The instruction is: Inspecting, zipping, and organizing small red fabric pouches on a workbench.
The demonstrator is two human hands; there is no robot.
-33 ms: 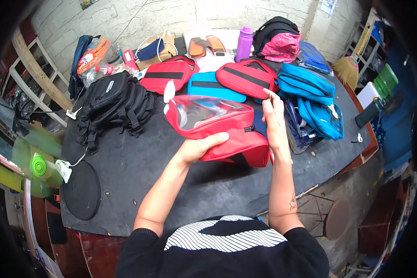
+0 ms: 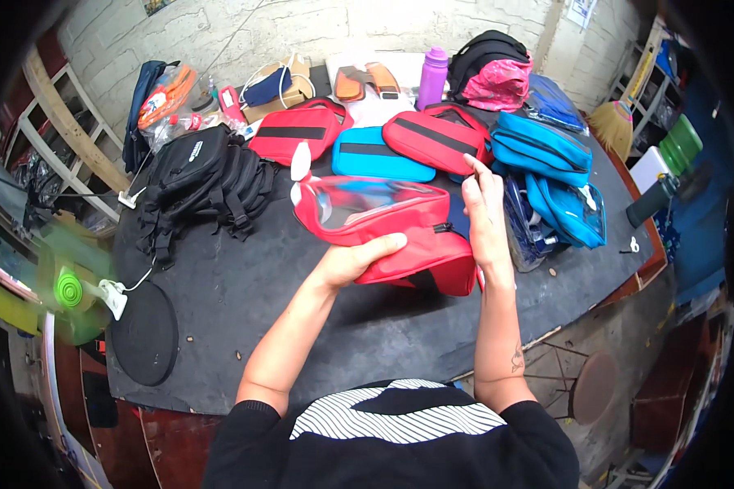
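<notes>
My left hand grips a red zippered pouch with a clear plastic panel, held tilted above the dark tabletop. Its thumb lies on the red side, while the other fingers are hidden beneath. At the pouch's right end is my right hand, its fingers stretched upward and the palm side close to the red fabric. Whether that palm presses on the pouch I cannot tell. A white piece sticks up at the pouch's left end. Just beyond lie a blue pouch and two red pouches, one left and one right.
Black backpacks lie on the table at left, near a round black disc. Blue pouches are stacked at right. A purple bottle stands at the back. A green fan spins beside the left edge; a stool is at lower right.
The upper edge of the pouch's clear panel has dropped slightly. Both hands keep nearly the same place and pose.
</notes>
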